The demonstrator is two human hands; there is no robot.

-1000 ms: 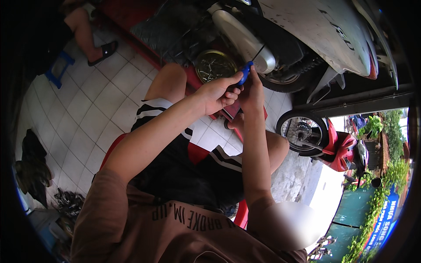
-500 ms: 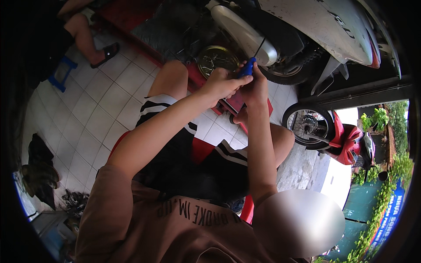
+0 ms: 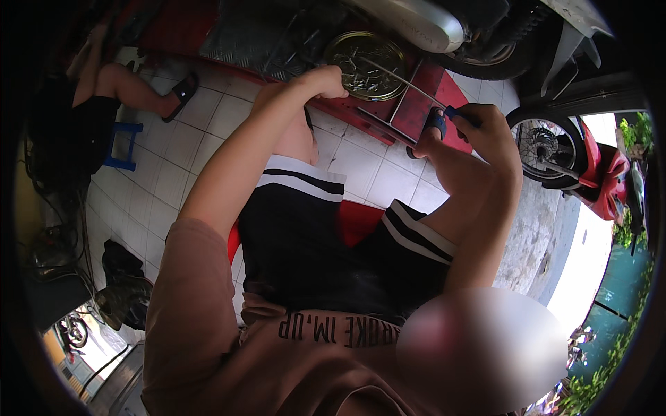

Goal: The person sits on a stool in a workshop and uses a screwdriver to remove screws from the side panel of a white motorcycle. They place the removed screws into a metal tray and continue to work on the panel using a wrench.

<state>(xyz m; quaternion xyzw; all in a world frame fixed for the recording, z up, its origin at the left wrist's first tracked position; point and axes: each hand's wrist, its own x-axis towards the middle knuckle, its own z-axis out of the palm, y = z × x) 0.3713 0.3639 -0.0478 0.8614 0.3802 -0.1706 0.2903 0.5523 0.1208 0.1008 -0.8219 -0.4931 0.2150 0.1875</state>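
Observation:
My right hand (image 3: 488, 132) is closed around the dark blue handle of a long screwdriver (image 3: 416, 89). The thin shaft slants up and left, its tip over a round gold-rimmed tray (image 3: 368, 32). Several small metal parts, shiny and loose, lie in that tray. At the tray's lower left edge is my left hand (image 3: 326, 83), its fingers curled and drawn together. Whatever may be between those fingertips is hidden. Above the tray hangs the silver-grey side cover (image 3: 420, 24) of a motorbike.
The tray rests on a red metal platform (image 3: 433, 90) with a dark ridged plate (image 3: 243, 41) on its left. A person in black (image 3: 76, 132) sits on the left by a blue stool (image 3: 126, 147). A red motorbike (image 3: 603, 163) stands on the right, and dark bags (image 3: 125, 277) lie lower left.
My hands were together at the screwdriver beside the motorbike's cover. Now they are apart: the right has swung right with the screwdriver, the left has gone to the tray. The view has shifted.

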